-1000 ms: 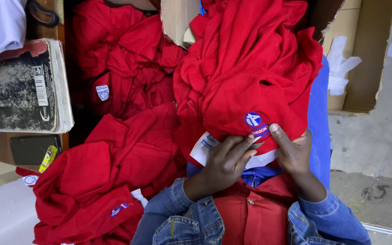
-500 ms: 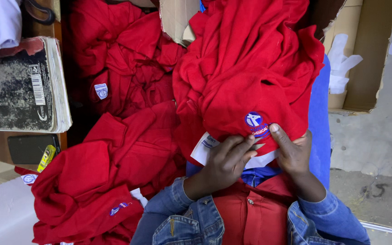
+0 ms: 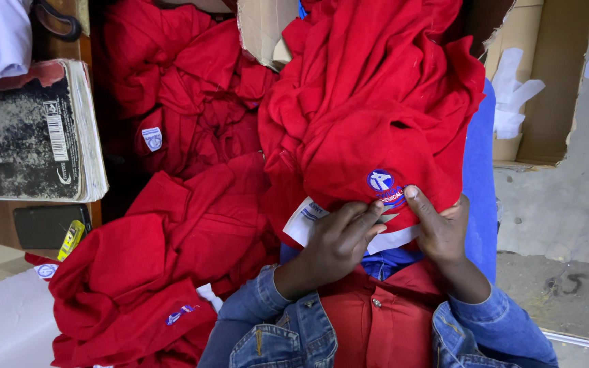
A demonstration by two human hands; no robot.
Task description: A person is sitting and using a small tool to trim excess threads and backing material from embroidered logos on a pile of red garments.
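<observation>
I hold a bunched red garment (image 3: 376, 116) up over my lap, and both hands work at its lower edge, where a round blue-and-white embroidered badge (image 3: 380, 181) sits on the cloth. My left hand (image 3: 339, 242) curls in from below, its fingers bent and pinching the fabric together with a white paper tag (image 3: 306, 219) just under the badge. My right hand (image 3: 441, 228) grips the same hem from the other side, thumb pressed flat on the cloth right beside the badge and the other fingers tucked behind the fabric, where I cannot see them. A second white strip (image 3: 393, 240) pokes out between the two hands. Both wrists come out of blue denim sleeves (image 3: 267, 327), and under them shows a red buttoned shirt (image 3: 376, 324). To my left a heap of more red garments (image 3: 172, 225) lies piled, several showing small badges. Further left, a worn book with a dark cover (image 3: 32, 133) lies on a wooden surface, with a dark phone (image 3: 46, 225) and a small yellow object (image 3: 71, 238) just below it. A cardboard box (image 3: 553, 75) stands at the upper right on a grey concrete floor (image 3: 567, 204).
</observation>
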